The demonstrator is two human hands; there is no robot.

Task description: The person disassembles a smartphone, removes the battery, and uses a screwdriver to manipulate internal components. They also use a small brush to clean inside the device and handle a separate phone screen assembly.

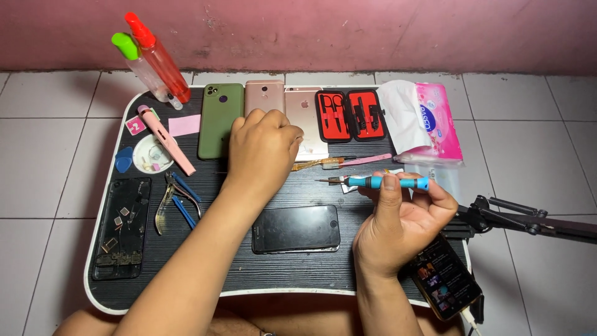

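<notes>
Blue screwdriver (385, 182): a thin precision driver lying level, metal tip pointing to 9 o'clock, blue handle running toward 3 o'clock.
Right hand (404, 224): palm up, pinching the driver's handle between thumb and fingertips; the tool sits at 12 o'clock of the palm, lifted above the tray.
Left hand (261, 152): curled into a loose fist, knuckles resting on the rose-gold phone (305, 121); whether anything lies inside the fist cannot be told.
Black phone (296, 229): flat, screen up, at 6 o'clock of the left hand and 9 o'clock of the right wrist.
Tray table (186, 274): dark wood-grain top with a white rim.
Red tool case (351, 116): open, at 12 o'clock of the driver tip.
Tissue pack (438, 124): pink, at 1 o'clock of the right hand.
</notes>
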